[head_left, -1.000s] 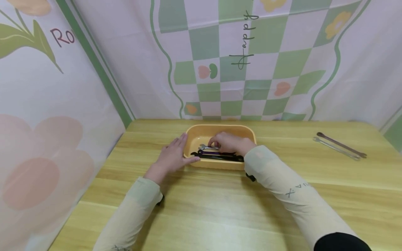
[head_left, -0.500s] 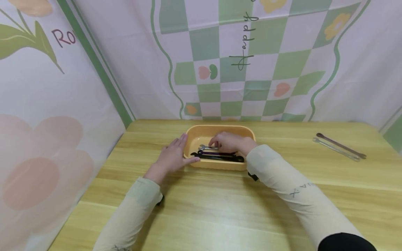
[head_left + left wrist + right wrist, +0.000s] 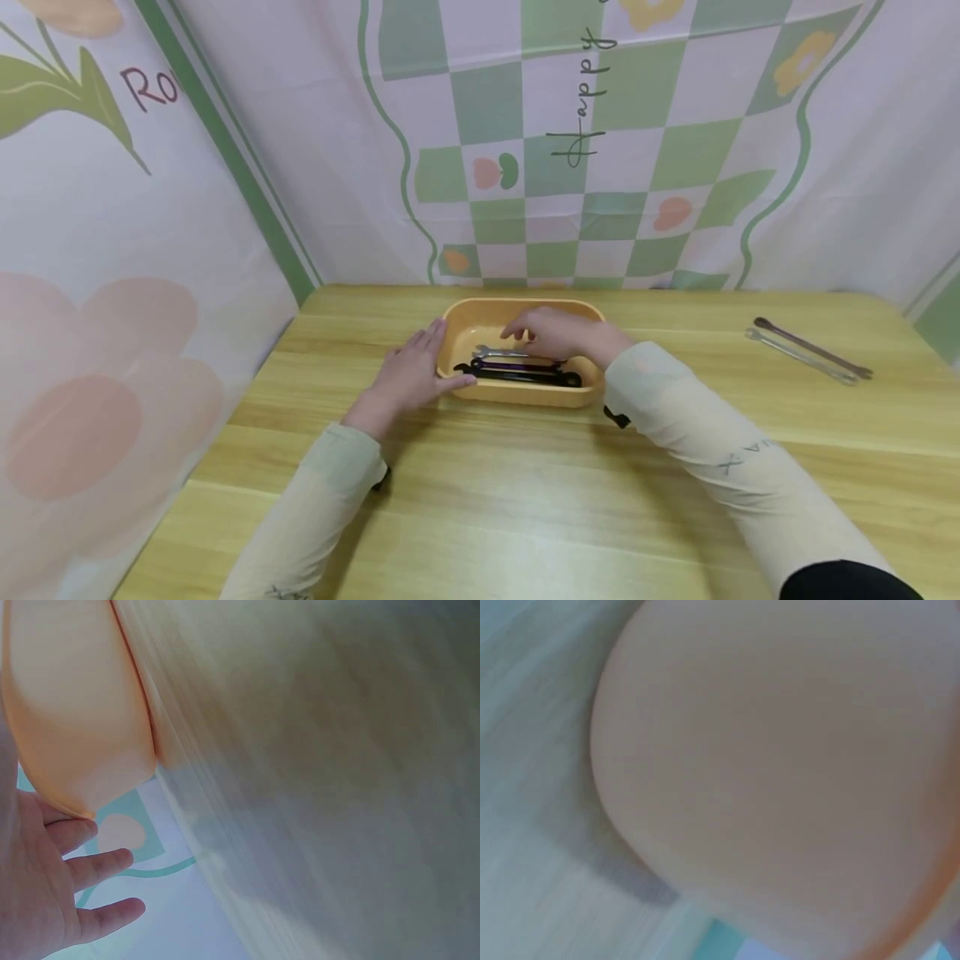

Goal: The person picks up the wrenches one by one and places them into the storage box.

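Note:
A yellow plastic bin (image 3: 525,398) stands on the table and holds several wrenches. Lowest in the head view lies a black wrench (image 3: 517,377), then a dark purple-tinted wrench (image 3: 513,366), then a silver wrench (image 3: 495,353). My left hand (image 3: 408,375) rests against the bin's left end, its thumb over the front left rim. The left wrist view shows its fingers (image 3: 101,866) spread and fairly straight beside the bin wall. Over the silver wrench, inside the bin, hovers my right hand (image 3: 558,333) with loosely bent fingers apart from the tools. The right wrist view shows mostly bin wall (image 3: 780,772).
To the right on the wooden table (image 3: 510,500) lie a dark wrench (image 3: 813,347) and a silver wrench (image 3: 801,356), side by side and slanted. A patterned cloth (image 3: 585,208) hangs behind the table, another (image 3: 112,333) at the left.
My right hand has let go of the silver wrench and moved slightly up and right, uncovering more of the wrenches. The left hand stays at the bin's end.

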`<state>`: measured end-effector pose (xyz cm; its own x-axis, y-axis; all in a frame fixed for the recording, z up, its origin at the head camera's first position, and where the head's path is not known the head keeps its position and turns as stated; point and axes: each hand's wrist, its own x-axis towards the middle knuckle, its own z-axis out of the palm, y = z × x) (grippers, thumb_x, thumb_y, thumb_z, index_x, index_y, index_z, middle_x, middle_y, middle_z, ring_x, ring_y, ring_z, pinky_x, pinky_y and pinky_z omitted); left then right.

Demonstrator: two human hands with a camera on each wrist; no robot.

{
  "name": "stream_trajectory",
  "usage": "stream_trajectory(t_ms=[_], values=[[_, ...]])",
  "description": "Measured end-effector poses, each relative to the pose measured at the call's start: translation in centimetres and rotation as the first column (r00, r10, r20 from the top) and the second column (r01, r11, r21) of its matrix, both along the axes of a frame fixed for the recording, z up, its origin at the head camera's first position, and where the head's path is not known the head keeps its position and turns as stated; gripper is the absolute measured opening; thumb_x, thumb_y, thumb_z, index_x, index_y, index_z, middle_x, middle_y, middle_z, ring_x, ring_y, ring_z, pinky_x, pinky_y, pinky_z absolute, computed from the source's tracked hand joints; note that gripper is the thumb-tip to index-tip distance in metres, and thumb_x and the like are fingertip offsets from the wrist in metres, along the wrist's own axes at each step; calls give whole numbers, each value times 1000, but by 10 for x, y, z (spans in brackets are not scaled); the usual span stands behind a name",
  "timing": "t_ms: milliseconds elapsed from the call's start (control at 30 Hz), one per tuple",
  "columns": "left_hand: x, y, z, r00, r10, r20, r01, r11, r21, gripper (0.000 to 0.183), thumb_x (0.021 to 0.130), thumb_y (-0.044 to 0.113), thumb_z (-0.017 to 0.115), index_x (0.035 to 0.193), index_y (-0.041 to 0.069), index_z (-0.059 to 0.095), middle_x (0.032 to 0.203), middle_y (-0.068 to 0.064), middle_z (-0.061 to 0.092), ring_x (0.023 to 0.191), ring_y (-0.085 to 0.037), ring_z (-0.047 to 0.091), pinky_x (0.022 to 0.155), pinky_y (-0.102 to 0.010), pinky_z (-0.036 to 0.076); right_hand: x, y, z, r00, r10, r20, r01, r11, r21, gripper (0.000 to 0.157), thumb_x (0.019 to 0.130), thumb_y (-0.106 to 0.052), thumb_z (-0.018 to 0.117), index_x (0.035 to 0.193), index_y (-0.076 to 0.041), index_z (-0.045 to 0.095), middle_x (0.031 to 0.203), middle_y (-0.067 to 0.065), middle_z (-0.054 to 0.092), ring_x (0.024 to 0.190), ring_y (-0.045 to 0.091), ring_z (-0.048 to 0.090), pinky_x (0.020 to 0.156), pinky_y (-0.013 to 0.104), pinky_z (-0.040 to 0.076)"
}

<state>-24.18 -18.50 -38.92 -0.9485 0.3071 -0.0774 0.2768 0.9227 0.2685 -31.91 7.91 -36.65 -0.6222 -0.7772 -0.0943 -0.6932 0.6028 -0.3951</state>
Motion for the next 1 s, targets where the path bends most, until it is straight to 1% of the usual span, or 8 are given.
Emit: stream_trajectory(t_ms=[167,333,433,567,700,1000], values=[[1,0,1,1000,3,9,-3,1000,-1,112,91,77,53,165,8,2,171,-10,7,154,-36,16,117,-68,21,0,6,0,1000,6,-9,-6,999,-42,34,99,-1,60,133,0,66,126,19,67,109,32,66,95,48,54],[0,0,0,1000,0,11,0,1000,-7,112,91,77,51,165,10,1,172,-10,7,155,-36,15,117,-68,20,2,14,2,1000,-22,-21,20,998,-66,34,100,-3,61,133,-1,66,130,17,66,111,32,66,95,49,54],[0,0,0,1000,-3,10,3,1000,-3,112,92,77,51,165,9,1,172,-10,7,154,-36,16,117,-68,20,4,19,5,999,-36,-31,34,996,-85,34,100,-4,61,134,-1,66,132,16,66,110,31,66,94,49,54],[0,0,0,1000,-9,8,9,1000,-1,112,92,76,52,165,8,1,171,-11,6,154,-38,16,117,-68,20,4,27,8,999,-39,-38,34,993,-110,34,101,-3,60,134,-1,65,128,17,67,109,32,66,93,50,54],[0,0,-1,1000,-12,5,12,1000,1,111,93,75,53,165,8,1,171,-11,6,154,-37,16,117,-69,20,5,36,12,998,-44,-40,39,991,-126,34,101,-3,58,135,0,65,126,18,68,111,34,65,93,51,54],[0,-1,-2,1000,-13,1,13,1000,5,112,92,76,53,165,8,1,172,-10,6,154,-37,16,117,-68,20,9,55,24,999,-48,-26,43,986,-162,35,101,-1,59,136,3,63,130,22,66,113,37,65,96,55,53]])
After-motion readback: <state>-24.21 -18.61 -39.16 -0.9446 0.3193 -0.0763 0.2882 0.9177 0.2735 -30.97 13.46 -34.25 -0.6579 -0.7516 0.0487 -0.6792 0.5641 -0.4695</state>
